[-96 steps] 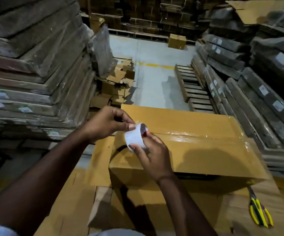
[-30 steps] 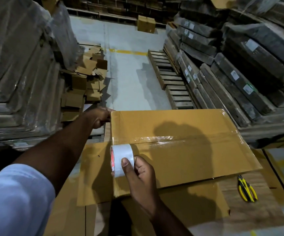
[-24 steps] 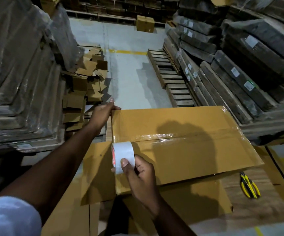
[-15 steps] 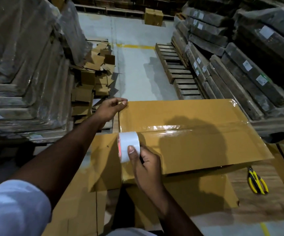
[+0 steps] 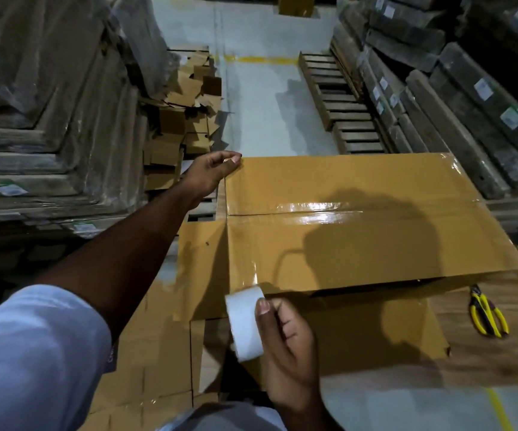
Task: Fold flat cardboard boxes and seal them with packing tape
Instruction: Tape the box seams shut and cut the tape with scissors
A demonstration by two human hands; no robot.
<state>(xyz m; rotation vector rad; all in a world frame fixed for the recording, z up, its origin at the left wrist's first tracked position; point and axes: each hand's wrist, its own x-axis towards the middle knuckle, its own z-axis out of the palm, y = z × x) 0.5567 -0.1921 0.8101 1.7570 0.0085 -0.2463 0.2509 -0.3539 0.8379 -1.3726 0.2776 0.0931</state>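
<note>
Taping the box left edge — right hand fingers clamped on the tape roll, left hand pinching the far corner — probably next comes cutting, scissors nearby.

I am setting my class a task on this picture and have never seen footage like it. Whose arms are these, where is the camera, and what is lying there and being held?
No machine here: a person wears a camera on the head, looking forward and down, so you see their own two arms. The right hand grips a white roll of packing tape near the front edge of a brown cardboard box. The left hand pinches the tape's free end at the box's far left corner. A shiny tape strip already covers the box's middle seam. Yellow-handled scissors lie to the right. Wrapped stacks of flat cardboard stand around.
</note>
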